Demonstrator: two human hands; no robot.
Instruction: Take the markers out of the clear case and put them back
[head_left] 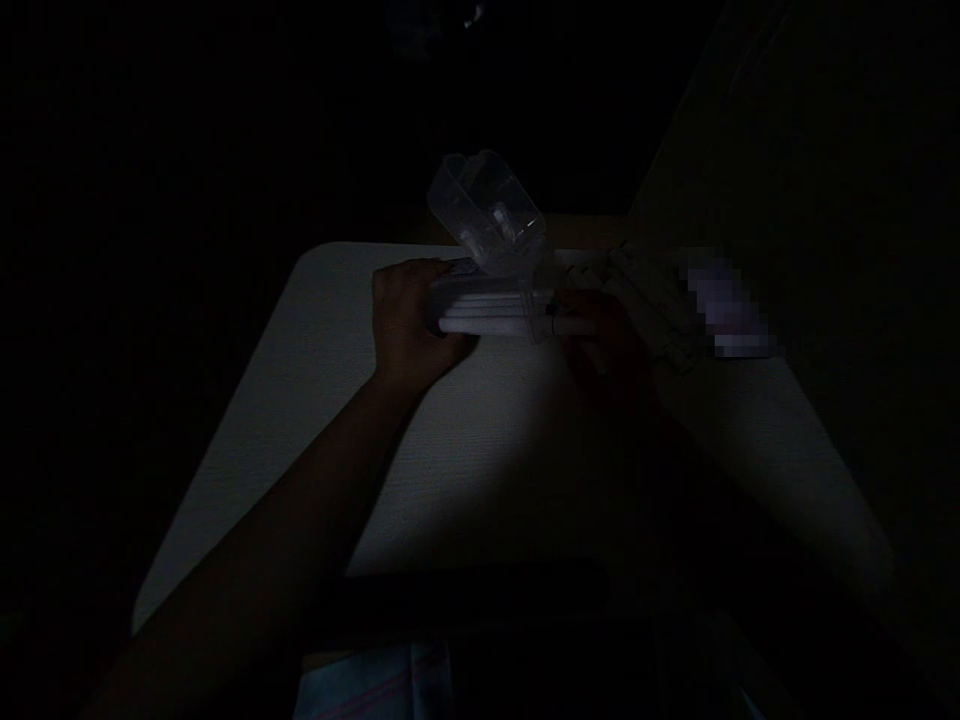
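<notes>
My left hand (409, 315) is wrapped around the closed end of a clear plastic case (534, 310) lying sideways over the table. Inside it sit several white, marker-like sticks (484, 326) side by side. The case's clear lid (487, 210) is flipped open and tilts up at the far side. At the case's open end, my right hand (611, 345) has its fingers closed around the end of one white stick, which pokes out past the rim. Deep shadow covers much of my right hand.
A pale table (465, 430) with rounded corners lies under both hands. Beyond my right hand are several dim, stick-shaped things (652, 295), too dark to name. A blurred-out pale purple item (727, 305) lies at the far right. Surroundings are nearly black.
</notes>
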